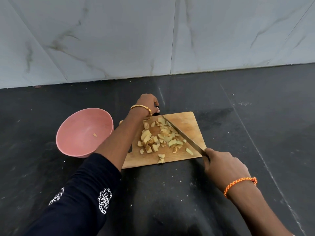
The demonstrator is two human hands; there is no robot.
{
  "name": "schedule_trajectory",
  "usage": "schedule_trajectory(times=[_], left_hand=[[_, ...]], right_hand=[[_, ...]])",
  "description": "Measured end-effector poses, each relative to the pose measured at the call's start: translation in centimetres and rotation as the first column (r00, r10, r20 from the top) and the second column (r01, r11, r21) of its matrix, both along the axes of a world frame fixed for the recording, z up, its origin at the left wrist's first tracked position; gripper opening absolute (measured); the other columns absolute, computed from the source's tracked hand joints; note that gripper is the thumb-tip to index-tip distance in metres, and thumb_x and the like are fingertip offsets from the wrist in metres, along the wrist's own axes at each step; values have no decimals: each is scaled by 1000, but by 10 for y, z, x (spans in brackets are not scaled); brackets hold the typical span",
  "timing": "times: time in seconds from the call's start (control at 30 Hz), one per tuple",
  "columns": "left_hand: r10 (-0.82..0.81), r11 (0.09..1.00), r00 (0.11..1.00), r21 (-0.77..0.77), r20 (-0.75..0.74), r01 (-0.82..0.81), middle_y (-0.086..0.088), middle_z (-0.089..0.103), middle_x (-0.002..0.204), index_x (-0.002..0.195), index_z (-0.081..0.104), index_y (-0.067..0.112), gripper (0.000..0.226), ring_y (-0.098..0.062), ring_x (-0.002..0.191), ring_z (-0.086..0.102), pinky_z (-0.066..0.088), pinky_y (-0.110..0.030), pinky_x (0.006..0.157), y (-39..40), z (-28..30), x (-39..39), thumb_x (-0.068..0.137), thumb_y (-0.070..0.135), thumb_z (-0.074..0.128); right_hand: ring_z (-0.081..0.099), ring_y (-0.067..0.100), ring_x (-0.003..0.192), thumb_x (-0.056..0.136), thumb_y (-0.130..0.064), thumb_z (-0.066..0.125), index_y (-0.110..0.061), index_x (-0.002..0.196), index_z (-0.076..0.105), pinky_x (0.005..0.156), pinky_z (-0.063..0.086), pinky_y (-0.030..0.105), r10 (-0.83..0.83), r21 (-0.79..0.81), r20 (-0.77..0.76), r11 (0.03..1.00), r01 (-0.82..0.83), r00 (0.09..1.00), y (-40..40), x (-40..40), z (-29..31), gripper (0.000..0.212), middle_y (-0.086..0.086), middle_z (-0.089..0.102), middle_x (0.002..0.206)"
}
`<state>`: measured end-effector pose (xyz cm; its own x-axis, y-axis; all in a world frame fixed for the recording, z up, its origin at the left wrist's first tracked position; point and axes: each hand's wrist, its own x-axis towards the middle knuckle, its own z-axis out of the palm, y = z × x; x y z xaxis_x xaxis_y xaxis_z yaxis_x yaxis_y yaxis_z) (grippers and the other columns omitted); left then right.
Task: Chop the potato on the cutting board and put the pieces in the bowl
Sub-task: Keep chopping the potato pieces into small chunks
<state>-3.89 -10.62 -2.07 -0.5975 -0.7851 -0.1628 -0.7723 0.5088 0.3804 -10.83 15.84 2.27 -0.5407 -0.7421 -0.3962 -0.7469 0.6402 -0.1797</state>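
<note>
Chopping looks about done, I'd say. Potato pieces [159,139] lie in a loose heap mid-board, a few strays toward the near edge of the cutting board [189,120]. Bowl [81,132] sits just left of the board, tilted toward me, w/ only one small bit inside, so the transfer step has barely begun.

My right hand [223,166] is curled tight round the knife [183,135] handle at the near right corner of the board. Blade runs diagonally far-left across the board, lying along the right side of the heap. My left hand [150,103] is at the far edge of the board, by the blade tip. Fingers are curled downward there; whether they pinch the tip or just press on it, I can't tell. The forearm crosses over the left part of the board.

Next move, prob: sweep the heap left w/ the blade toward the bowl, or lift the board and scrape it in. Needs the blade kept flat on the wood so pieces don't slip under, and the strays gathered first.
</note>
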Motion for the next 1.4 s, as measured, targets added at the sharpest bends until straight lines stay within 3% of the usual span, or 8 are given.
schedule_trajectory(times=[0.2,0.4,0.5,0.73,0.93,1.03,1.13,1.4], left_hand=[[13,1000,999,13,-43,-12,-8,67,101,93,69,11,11,-22,90,62,53,-31,84,0,-3,3,84,8,63],[53,998,993,33,-103,-50,-6,66,92,83,64,13,8,-17,82,60,53,-29,79,1,2,7,80,6,65],[41,997,993,63,-113,-34,-6,67,92,84,66,11,7,-15,80,59,51,-25,75,4,2,11,80,7,67],[11,974,954,217,-300,57,-1,69,84,86,69,13,10,-11,76,64,53,-22,70,25,30,12,77,16,73],[-248,925,964,275,-91,264,0,72,85,98,72,13,30,-8,77,66,51,-17,70,62,26,-13,70,12,80],[-182,952,972,222,-151,213,-5,74,91,100,71,15,30,-11,83,68,52,-23,84,62,24,-11,71,9,77],[-143,965,961,184,-235,189,-2,73,89,101,71,16,27,-3,76,63,46,-13,73,61,26,1,74,16,76],[-60,995,892,-95,-448,20,9,64,71,82,71,17,12,-1,62,53,43,-16,61,99,12,43,81,29,69]], right_hand=[[59,21,70,100,-31,31,-28,107,56,58,48,29,-84,-44,-33,996,82,996,7,-11,6,26,-1,57,76],[65,31,86,98,-25,34,-24,110,56,69,53,35,-51,-57,-57,997,48,997,-6,-1,-6,25,8,64,96],[63,26,77,99,-30,33,-26,114,56,65,52,32,-33,-99,-52,995,28,998,0,-1,-9,27,4,63,89],[63,24,69,95,-35,44,-30,97,61,65,55,36,-268,-247,162,921,302,950,26,-7,-15,18,1,63,73],[61,23,64,95,-33,45,-27,88,61,58,51,32,-327,-225,244,896,382,913,39,-5,-26,18,2,61,68],[62,21,65,96,-35,43,-27,90,59,57,50,30,-329,-193,242,906,378,913,44,-4,-27,19,1,61,69],[63,22,66,96,-34,43,-24,90,59,62,54,36,-329,-186,294,902,391,898,45,3,-30,20,2,62,70],[60,25,67,97,-29,41,-11,85,56,64,49,34,-278,-278,461,856,435,843,19,37,-48,27,6,60,69]])
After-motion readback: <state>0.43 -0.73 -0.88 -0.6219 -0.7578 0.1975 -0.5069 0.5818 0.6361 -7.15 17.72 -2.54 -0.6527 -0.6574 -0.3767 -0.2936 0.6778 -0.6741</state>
